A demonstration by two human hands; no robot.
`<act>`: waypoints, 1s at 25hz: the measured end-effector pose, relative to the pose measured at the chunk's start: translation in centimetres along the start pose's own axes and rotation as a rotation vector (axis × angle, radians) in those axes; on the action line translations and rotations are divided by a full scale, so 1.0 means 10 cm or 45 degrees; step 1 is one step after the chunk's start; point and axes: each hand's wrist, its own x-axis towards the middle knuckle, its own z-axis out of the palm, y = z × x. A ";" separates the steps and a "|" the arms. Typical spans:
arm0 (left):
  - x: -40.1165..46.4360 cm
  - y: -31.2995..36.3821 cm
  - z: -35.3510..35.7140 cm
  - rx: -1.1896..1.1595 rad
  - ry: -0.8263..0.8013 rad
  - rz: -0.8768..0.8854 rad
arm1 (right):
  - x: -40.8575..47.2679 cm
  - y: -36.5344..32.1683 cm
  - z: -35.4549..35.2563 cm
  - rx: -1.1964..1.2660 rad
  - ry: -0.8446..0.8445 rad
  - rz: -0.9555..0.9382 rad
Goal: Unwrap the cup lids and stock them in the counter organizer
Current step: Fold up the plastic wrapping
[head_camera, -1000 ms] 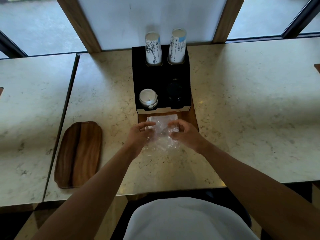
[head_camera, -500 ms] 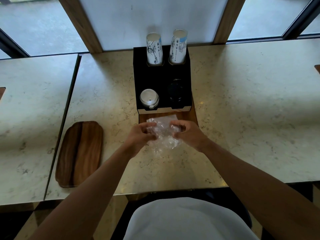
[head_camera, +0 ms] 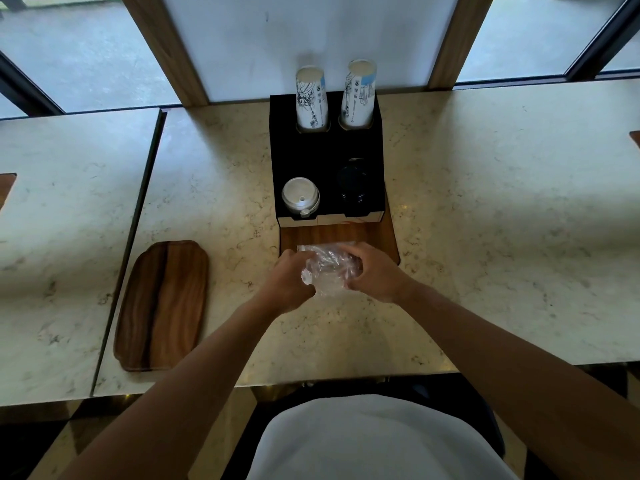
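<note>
A crumpled clear plastic wrapper [head_camera: 327, 268] is bunched between my two hands, just in front of the black counter organizer [head_camera: 325, 154]. My left hand [head_camera: 289, 280] grips its left side and my right hand [head_camera: 375, 273] grips its right side. In the organizer's front left slot sits a stack of white lids [head_camera: 300, 196]. Black lids [head_camera: 352, 183] fill the front right slot. Two stacks of printed paper cups [head_camera: 311, 98] stand in the back slots. I cannot tell whether the wrapper holds any lids.
The organizer rests on a wooden board [head_camera: 384, 233] on the marble counter [head_camera: 485, 202]. A second wooden tray [head_camera: 162, 306] lies to the left, near a seam between counter slabs. Windows run along the back.
Both hands have squeezed the wrapper into a tighter ball and drawn it slightly toward me. The organizer and lids have not moved.
</note>
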 end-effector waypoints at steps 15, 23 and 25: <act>0.08 0.02 -0.14 0.176 -0.123 0.073 | 0.04 0.16 0.02 -0.101 0.123 0.008; 0.17 0.07 -0.02 0.005 -0.212 -0.013 | 0.15 0.10 0.08 -0.004 -0.044 0.056; 0.18 0.08 0.01 -0.142 -0.119 -0.126 | 0.17 0.05 0.08 0.189 0.064 0.198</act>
